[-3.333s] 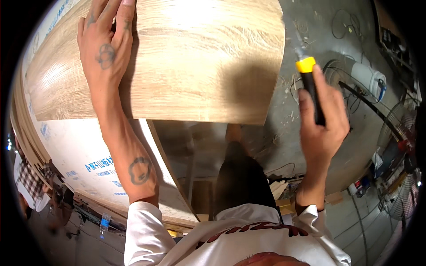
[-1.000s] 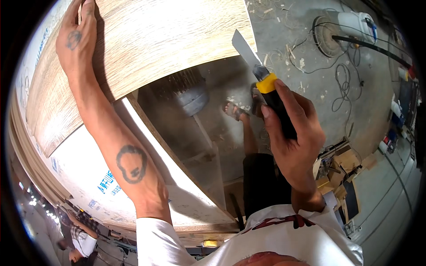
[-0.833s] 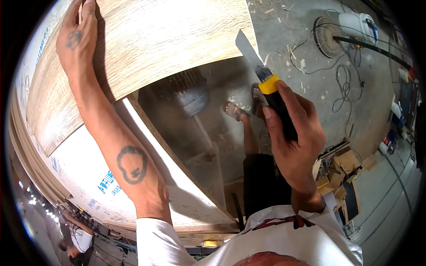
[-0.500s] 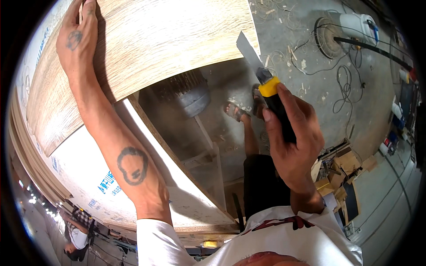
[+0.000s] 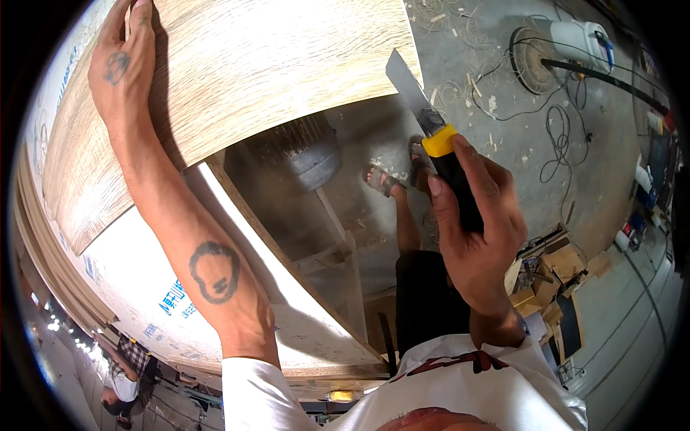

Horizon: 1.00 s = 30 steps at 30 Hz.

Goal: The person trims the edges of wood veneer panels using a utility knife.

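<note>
My left hand (image 5: 121,72) lies on the wood-grain sheet (image 5: 280,61) at the upper left, fingers stretched out and partly cut off by the frame's top. My right hand (image 5: 489,230) grips the black and yellow handle of a utility knife (image 5: 440,144). Its broad blade, with a slanted tip, points up and to the left, just beside the sheet's right-hand edge; I cannot tell whether they touch. Beneath the sheet is a white board (image 5: 122,266) with blue printing. The sheet's near edge hangs over an open gap, through which the floor shows.
A grey tub-like object (image 5: 316,164) is under the sheet, near my sandalled foot (image 5: 382,182). Loose cables (image 5: 557,144), thin shavings and a white canister (image 5: 586,44) lie on the floor at right. Cardboard scraps (image 5: 557,273) are piled beside me. Another person (image 5: 126,381) is at the lower left.
The knife and my right hand have shifted very slightly to the right. My left hand has stayed almost in place on the sheet. The other person at the lower left has moved a little.
</note>
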### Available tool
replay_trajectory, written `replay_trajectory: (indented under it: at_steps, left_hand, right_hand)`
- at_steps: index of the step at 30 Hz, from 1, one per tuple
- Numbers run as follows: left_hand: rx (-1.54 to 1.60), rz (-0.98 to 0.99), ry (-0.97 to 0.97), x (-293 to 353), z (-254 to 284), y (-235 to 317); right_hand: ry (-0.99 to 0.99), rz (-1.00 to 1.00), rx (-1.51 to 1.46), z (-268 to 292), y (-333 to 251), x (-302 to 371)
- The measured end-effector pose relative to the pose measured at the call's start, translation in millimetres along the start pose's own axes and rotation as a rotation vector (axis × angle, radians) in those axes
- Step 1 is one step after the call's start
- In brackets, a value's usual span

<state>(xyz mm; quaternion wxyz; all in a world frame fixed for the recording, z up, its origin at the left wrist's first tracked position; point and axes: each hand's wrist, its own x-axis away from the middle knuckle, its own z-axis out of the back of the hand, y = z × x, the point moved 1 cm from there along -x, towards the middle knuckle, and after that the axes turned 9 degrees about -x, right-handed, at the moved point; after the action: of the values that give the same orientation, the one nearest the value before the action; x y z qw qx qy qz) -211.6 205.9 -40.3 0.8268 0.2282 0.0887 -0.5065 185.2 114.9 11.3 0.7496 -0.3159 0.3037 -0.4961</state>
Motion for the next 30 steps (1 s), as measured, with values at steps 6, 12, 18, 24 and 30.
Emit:
replay_trajectory:
  at_steps: [6,12,18,24,30]
  left_hand:
    - [-0.025,0.022,-0.014,-2.2,-0.9,-1.8]
    - [-0.017,-0.010,-0.009,-2.4,-0.2,-1.2]
    - [-0.023,-0.017,-0.004,-1.1,-1.6,-4.3]
    - [0.008,-0.006,-0.023,0.2,-1.2,-4.4]
    - [-0.006,-0.017,-0.005,0.8,-0.4,-2.5]
  right_hand:
    - [0.019,0.031,0.007,-1.7,-0.1,-1.7]
    - [-0.023,-0.027,-0.002,3.1,-3.0,-4.4]
    - [-0.019,0.000,0.013,3.7,-0.9,-10.5]
    - [-0.030,-0.018,0.047,6.0,0.7,-14.3]
    - [-0.020,0.008,0.078,7.6,4.5,-20.4]
